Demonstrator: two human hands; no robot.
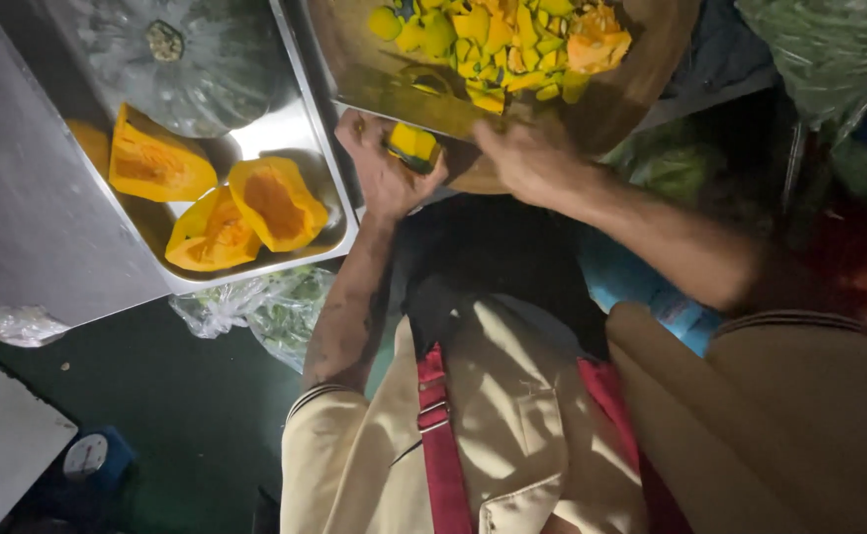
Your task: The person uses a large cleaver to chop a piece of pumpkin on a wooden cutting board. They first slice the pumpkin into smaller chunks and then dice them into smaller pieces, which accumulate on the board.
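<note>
At far left a steel tray (305, 148) holds a whole grey-green squash (191, 64) and orange wedges (211, 203). Your left hand (384, 168) closes around a yellow squash piece (412, 144) at the round wooden board (641, 74). Your right hand (527, 158) grips a broad knife (409, 99), beneath cut chunks (498, 44).

The near edge of the round wooden board (641, 79) is taken up by both hands, the left hand (384, 168) and right hand (527, 158) close together around a pumpkin piece (413, 143). Cut pumpkin chunks (498, 44) crowd the far part. Left of the board, a steel tray (300, 119) holds pumpkin wedges (221, 203) and a whole squash (181, 64); bare tray floor shows between them
</note>
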